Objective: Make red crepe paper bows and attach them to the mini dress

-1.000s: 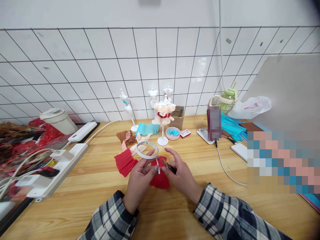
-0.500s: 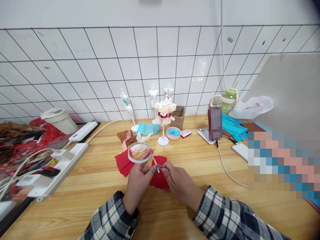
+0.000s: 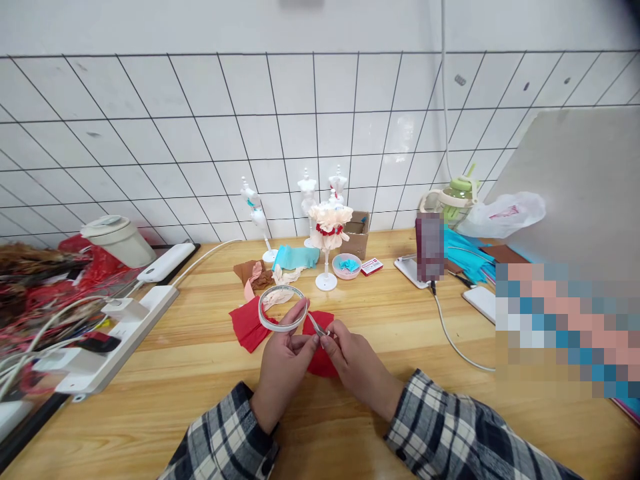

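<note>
My left hand (image 3: 285, 370) is closed on a white roll of tape (image 3: 281, 308), held up over the wooden table (image 3: 350, 427). A short strip of tape runs from the roll to my right hand (image 3: 357, 370). That hand is closed around small scissors (image 3: 318, 327), whose blades meet the strip. Pieces of red crepe paper (image 3: 249, 323) lie on the table just beneath and behind both hands.
Small white mannequin stands (image 3: 326, 230), one dressed in cream and red, stand behind with teal paper (image 3: 296, 257) and brown scraps. A white power strip (image 3: 110, 340) and cables lie left. A phone (image 3: 429, 247), cable, green bottle (image 3: 456, 195) and grey board sit right.
My right hand closed in on the tape strip and brought the scissors up to it. The roll shifted slightly left and lower in my left hand.
</note>
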